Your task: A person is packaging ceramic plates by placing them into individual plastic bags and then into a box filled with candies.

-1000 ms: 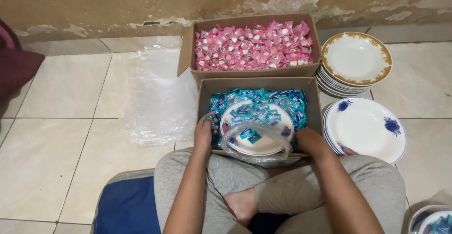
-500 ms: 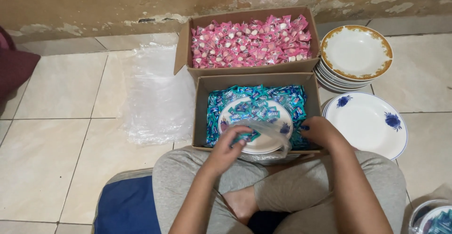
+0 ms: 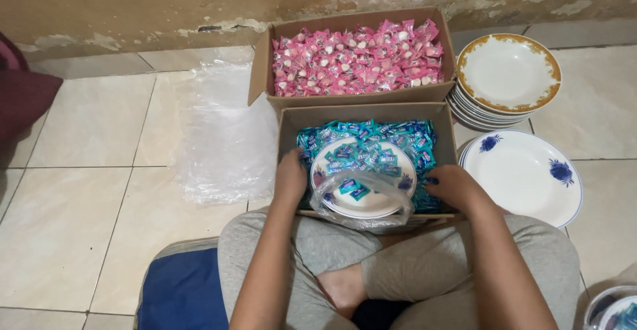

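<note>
A white plate (image 3: pixel 367 200) lies in the near cardboard box (image 3: pixel 369 114) on a bed of blue-wrapped candies (image 3: pixel 405 139). Some blue candies are piled on the plate's far half. A clear plastic bag (image 3: pixel 363 185) is partly pulled over the plate's near side. My left hand (image 3: pixel 290 176) grips the plate's left rim inside the box. My right hand (image 3: pixel 450 187) holds the plate and bag at the right rim.
A second box of pink-wrapped candies (image 3: pixel 358 58) stands behind. A stack of gold-rimmed plates (image 3: pixel 507 78) and a stack of blue-flowered plates (image 3: pixel 524 174) sit at the right. Clear plastic bags (image 3: pixel 222 137) lie on the tiles at the left. A blue cushion (image 3: pixel 182 290) is under my legs.
My left hand went from the plate's left rim across to its middle, then back to the left rim. The bag now covers the near part of the plate.
</note>
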